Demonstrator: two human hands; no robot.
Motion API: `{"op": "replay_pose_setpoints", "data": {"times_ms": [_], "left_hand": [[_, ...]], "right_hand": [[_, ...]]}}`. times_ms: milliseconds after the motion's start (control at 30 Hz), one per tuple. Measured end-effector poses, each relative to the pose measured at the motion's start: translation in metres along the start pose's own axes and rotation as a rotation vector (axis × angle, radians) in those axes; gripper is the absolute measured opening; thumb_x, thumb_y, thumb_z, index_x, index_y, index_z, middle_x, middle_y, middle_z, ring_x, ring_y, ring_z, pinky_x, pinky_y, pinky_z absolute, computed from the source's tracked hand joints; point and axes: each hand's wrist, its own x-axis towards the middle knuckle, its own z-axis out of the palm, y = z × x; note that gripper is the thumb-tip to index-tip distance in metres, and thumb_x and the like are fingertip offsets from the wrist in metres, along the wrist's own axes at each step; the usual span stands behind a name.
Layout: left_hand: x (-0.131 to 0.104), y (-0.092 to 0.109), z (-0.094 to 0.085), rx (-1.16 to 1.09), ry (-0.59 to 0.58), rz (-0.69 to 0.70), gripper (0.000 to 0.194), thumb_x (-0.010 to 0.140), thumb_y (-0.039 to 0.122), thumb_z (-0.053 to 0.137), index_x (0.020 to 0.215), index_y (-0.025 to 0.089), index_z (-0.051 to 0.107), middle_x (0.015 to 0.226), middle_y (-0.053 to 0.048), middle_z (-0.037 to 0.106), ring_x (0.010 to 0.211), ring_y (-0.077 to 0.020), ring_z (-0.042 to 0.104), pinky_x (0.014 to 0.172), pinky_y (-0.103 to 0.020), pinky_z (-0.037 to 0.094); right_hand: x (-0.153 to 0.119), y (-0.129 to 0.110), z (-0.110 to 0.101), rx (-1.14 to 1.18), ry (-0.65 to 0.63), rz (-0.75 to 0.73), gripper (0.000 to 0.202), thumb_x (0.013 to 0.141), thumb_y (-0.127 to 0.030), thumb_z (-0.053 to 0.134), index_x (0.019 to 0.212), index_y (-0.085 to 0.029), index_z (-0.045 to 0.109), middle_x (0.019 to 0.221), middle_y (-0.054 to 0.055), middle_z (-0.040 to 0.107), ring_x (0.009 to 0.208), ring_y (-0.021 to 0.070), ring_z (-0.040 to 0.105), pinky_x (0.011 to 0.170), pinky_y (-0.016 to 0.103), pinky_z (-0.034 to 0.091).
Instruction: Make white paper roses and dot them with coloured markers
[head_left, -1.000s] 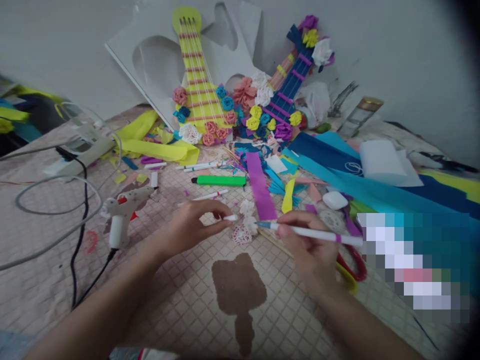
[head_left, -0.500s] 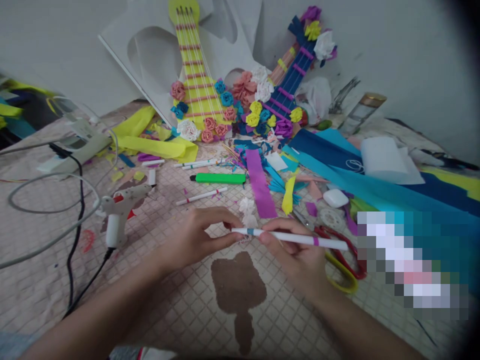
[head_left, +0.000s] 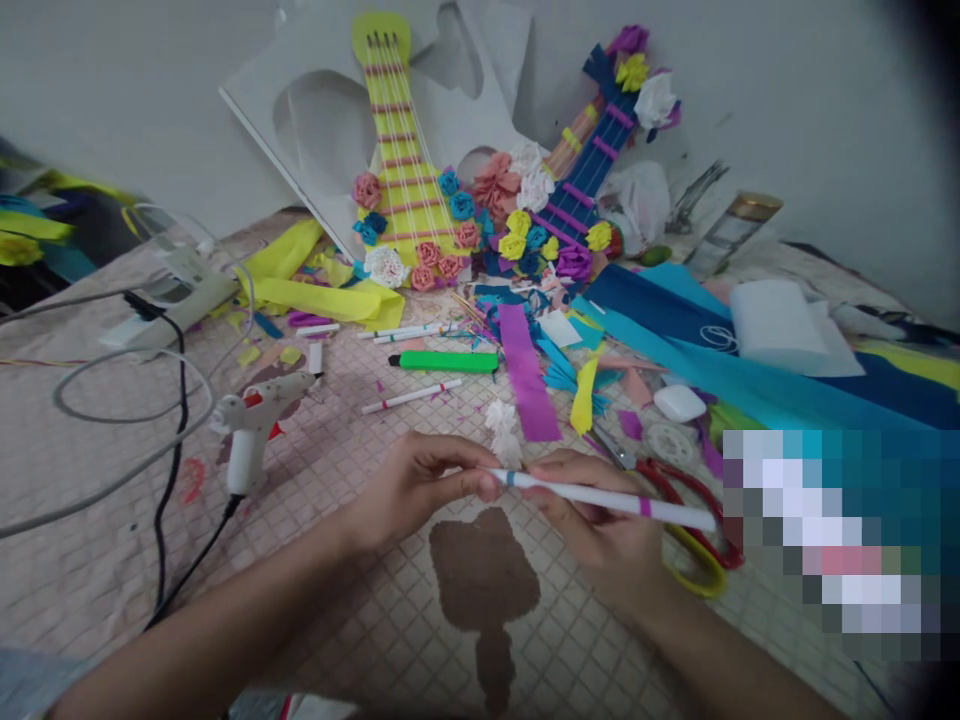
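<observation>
A slim white stick with blue and purple bands (head_left: 600, 495) is held level over the table between both hands. My left hand (head_left: 420, 490) pinches its left end, thumb and forefinger closed at the tip. Around its middle, just right of the blue band, are the closed fingers of my right hand (head_left: 600, 520); the other end sticks out to the right. Just beyond my fingertips is a ruffled white paper piece (head_left: 502, 428). Scissors with red and yellow handles (head_left: 694, 495) lie beside my right hand, partly hidden by it.
A glue gun (head_left: 251, 430) with its cord stands at left, near a power strip (head_left: 169, 310). A green marker (head_left: 448, 362), banded white sticks (head_left: 412, 396) and a purple strip (head_left: 529, 375) lie ahead. Yellow (head_left: 412, 190) and blue (head_left: 589, 165) flower-trimmed paper guitars lean at the back.
The whole view has shifted slightly, so everything sits a little lower and further right. My left fingers have closed further over the stick's left end; both hands still hold it.
</observation>
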Motion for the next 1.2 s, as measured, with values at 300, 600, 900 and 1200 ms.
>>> {"op": "replay_pose_setpoints", "data": {"times_ms": [300, 600, 900, 1200], "left_hand": [[0.005, 0.006, -0.009, 0.364, -0.052, 0.169, 0.022, 0.081, 0.032, 0.062, 0.092, 0.014, 0.067, 0.082, -0.006, 0.069, 0.073, -0.0142, 0.061, 0.069, -0.025, 0.048], [0.01, -0.023, 0.005, 0.904, -0.083, 0.177, 0.04, 0.074, 0.027, 0.067, 0.11, 0.015, 0.055, 0.11, -0.012, 0.06, 0.104, -0.0251, 0.055, 0.092, -0.04, 0.045], [0.01, -0.009, -0.047, 1.123, 0.289, 0.109, 0.023, 0.069, 0.017, 0.065, 0.092, 0.017, 0.064, 0.095, -0.011, 0.062, 0.096, -0.0293, 0.056, 0.089, -0.048, 0.042], [0.004, 0.006, -0.02, 0.71, 0.107, 0.158, 0.03, 0.087, 0.035, 0.05, 0.11, 0.018, 0.057, 0.11, -0.008, 0.064, 0.103, -0.0205, 0.056, 0.09, -0.038, 0.043]], "right_hand": [[0.007, 0.002, -0.007, 0.083, 0.083, 0.062, 0.008, 0.076, -0.02, 0.066, 0.084, -0.024, 0.066, 0.071, -0.001, 0.065, 0.061, 0.0121, 0.062, 0.051, 0.022, 0.049], [0.026, 0.009, -0.018, 0.205, 0.466, 0.028, 0.009, 0.079, -0.028, 0.064, 0.075, -0.021, 0.061, 0.056, -0.004, 0.052, 0.049, 0.0092, 0.05, 0.045, 0.023, 0.041], [0.028, 0.007, -0.02, 0.219, 0.401, 0.089, 0.006, 0.083, -0.026, 0.06, 0.083, -0.02, 0.058, 0.051, -0.006, 0.053, 0.039, 0.006, 0.044, 0.036, 0.018, 0.033], [0.016, 0.01, -0.009, -0.022, 0.045, 0.036, 0.037, 0.088, -0.016, 0.043, 0.122, -0.03, 0.044, 0.105, 0.002, 0.059, 0.063, 0.0096, 0.056, 0.061, 0.027, 0.049]]}}
